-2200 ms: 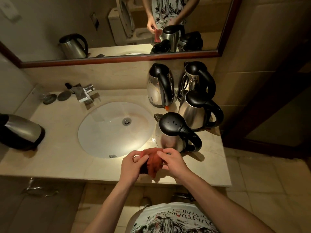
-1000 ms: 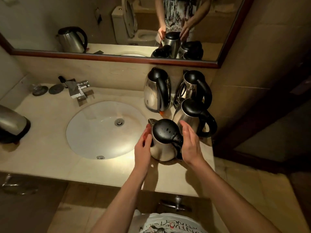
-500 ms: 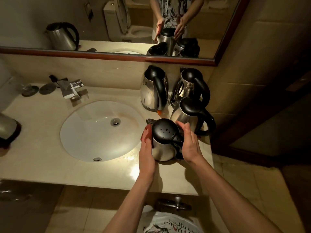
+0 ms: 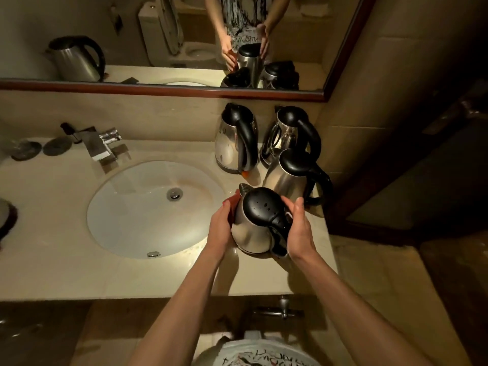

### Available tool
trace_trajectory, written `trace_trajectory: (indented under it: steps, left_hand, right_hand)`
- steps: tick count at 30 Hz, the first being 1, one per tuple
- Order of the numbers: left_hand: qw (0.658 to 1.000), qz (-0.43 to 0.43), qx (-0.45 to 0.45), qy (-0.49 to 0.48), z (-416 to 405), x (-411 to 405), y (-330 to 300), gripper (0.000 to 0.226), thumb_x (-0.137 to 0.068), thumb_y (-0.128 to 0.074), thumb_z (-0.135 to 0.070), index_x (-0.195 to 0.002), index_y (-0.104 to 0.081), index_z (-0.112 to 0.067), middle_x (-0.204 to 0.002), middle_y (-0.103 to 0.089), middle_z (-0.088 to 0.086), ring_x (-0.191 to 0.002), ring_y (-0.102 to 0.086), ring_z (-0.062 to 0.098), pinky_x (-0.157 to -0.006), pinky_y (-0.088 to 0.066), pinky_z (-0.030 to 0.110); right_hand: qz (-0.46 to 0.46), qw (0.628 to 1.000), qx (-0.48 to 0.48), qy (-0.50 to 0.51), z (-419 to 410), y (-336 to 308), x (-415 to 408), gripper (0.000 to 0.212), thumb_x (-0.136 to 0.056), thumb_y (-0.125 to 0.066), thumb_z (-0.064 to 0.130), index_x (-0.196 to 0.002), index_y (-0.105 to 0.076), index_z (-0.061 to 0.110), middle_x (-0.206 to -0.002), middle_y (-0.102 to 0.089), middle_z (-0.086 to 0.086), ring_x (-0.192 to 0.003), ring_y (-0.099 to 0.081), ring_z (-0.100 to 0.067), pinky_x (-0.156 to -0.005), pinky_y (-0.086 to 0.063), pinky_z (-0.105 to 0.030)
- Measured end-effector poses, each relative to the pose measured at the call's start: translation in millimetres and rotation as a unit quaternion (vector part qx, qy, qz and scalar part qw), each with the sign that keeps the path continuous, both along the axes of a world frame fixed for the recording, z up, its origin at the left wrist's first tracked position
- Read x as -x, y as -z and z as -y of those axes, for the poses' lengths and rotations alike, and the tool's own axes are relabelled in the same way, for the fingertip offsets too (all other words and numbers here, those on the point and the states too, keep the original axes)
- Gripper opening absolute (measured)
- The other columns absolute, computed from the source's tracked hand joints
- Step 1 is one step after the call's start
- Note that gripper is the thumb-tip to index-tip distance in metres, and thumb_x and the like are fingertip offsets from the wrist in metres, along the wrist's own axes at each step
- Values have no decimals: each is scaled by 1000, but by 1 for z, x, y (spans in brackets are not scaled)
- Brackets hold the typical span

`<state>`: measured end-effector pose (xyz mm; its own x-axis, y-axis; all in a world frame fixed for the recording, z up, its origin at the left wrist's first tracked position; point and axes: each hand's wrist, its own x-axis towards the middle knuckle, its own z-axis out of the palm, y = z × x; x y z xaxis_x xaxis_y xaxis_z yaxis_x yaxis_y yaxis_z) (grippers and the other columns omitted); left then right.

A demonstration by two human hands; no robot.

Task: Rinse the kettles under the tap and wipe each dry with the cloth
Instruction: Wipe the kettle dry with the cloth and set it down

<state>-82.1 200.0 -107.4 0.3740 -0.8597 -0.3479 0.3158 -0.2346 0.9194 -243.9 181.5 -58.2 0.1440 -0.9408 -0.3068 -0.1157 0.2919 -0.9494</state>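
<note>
A steel kettle (image 4: 249, 233) with a wet black lid stands on the counter right of the basin. My left hand (image 4: 220, 229) holds a red cloth (image 4: 233, 204) against the kettle's left side, and only an edge of the cloth shows. My right hand (image 4: 301, 232) rests flat on the kettle's right side, beside the black handle, thumb up. Three more steel kettles stand behind it: one at the back left (image 4: 232, 146), one at the back right (image 4: 286, 134) and one just behind (image 4: 289, 178). The tap (image 4: 104, 143) is off.
The white basin (image 4: 137, 212) lies left of my hands. Another kettle (image 4: 6, 217) is cut off at the far left edge. Two dark round discs (image 4: 42, 147) lie by the tap. A mirror (image 4: 158, 87) runs along the wall, with a tiled wall on the right.
Both hands left the counter's front edge, where they bunched the cloth, and went to the nearest kettle. My left hand with the cloth has since shifted up its left side.
</note>
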Motion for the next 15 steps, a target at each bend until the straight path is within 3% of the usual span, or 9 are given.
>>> trace_trajectory:
  steps: [2,5,8,11,15]
  left_hand:
    - [999,18,-9,37,8,-7,2,39,-109,-34,-25,-126,-69,-19,-120,-72,-2,-107,-64,2,-94,-47,20]
    - [996,4,-46,71,21,-14,6,37,-109,-34,-26,-109,-71,-23,-110,-73,2,-91,-68,4,-73,-51,14]
    - [994,3,-73,86,18,-19,17,40,-109,-32,-27,-111,-72,-23,-119,-72,6,-107,-66,15,-92,-51,28]
    - [996,-23,-62,66,7,-16,25,41,-109,-31,-26,-121,-70,-19,-115,-74,0,-102,-67,8,-83,-52,20]
    - [996,-10,-58,63,27,-25,15,43,-106,-35,-27,-106,-77,-18,-85,-76,-4,-83,-68,11,-73,-49,23]
  right_hand:
    - [14,999,-16,24,-9,3,-3,64,-90,-24,77,-137,-52,44,-143,-56,4,-136,-50,-16,-119,-40,-45]
    - [15,999,-8,47,-13,3,-7,63,-95,-23,78,-139,-52,43,-141,-55,7,-134,-50,-12,-120,-38,-45]
    - [17,998,-10,63,-12,1,-9,77,-87,-26,85,-142,-55,38,-145,-56,4,-136,-51,-14,-121,-38,-46]
    - [10,998,-13,58,-12,4,-7,83,-82,-26,87,-143,-54,39,-146,-55,6,-137,-49,-14,-121,-37,-47]
    - [2,999,-21,45,-12,7,-5,85,-77,-22,96,-142,-52,49,-147,-52,11,-139,-46,-12,-122,-35,-51]
